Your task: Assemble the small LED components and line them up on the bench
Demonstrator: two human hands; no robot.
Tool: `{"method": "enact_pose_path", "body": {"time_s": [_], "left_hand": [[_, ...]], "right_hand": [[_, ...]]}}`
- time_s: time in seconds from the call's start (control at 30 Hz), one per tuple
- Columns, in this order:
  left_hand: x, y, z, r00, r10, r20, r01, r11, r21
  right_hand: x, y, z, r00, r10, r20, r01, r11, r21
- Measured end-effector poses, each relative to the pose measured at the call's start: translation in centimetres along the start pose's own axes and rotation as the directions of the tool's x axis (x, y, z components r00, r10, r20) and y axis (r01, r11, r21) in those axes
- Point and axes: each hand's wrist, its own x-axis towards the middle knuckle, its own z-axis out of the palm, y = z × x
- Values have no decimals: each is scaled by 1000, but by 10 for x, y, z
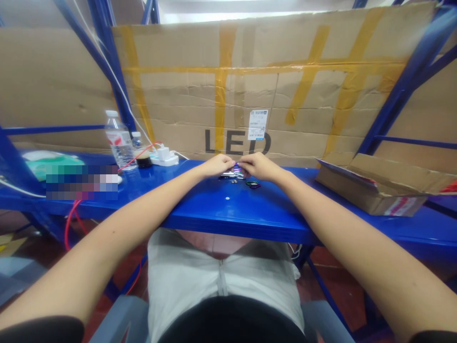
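My left hand (pixel 220 165) and my right hand (pixel 257 166) meet low over the blue table (pixel 228 209), fingertips almost touching. Both are closed in a pinch around a small, shiny purple piece (pixel 237 166), too small to name. Under and between the hands lie several slim silvery pieces (pixel 227 175). A few tiny gold-coloured bits (pixel 234 181) rest just in front of them. Green and purple carabiner-like loops (pixel 253 184) lie on the table below my right hand. My fingers partly hide what is between them.
An open cardboard box (pixel 374 186) stands at the right. To the left are a water bottle (pixel 120 143), a small dark-filled bottle (pixel 144 155), a white power strip (pixel 166 159) and a red cable (pixel 67 228). A large cardboard sheet (pixel 185 105) rises behind.
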Motion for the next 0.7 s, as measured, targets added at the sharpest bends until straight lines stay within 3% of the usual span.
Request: {"method": "enact_pose_path", "body": {"time_s": [0.33,0.5,0.7], "left_hand": [[-3,-4,3,987,161,-31,-157,982,104],[-4,-3,2,982,187,-32,-184,980,81],[-4,-2,4,977,206,-63,-196,972,132]], "right_hand": [[-5,-6,1,966,199,164,-245,904,350],[-3,-2,1,961,203,187,-269,840,471],[-3,1,1,966,190,175,-253,833,493]]}}
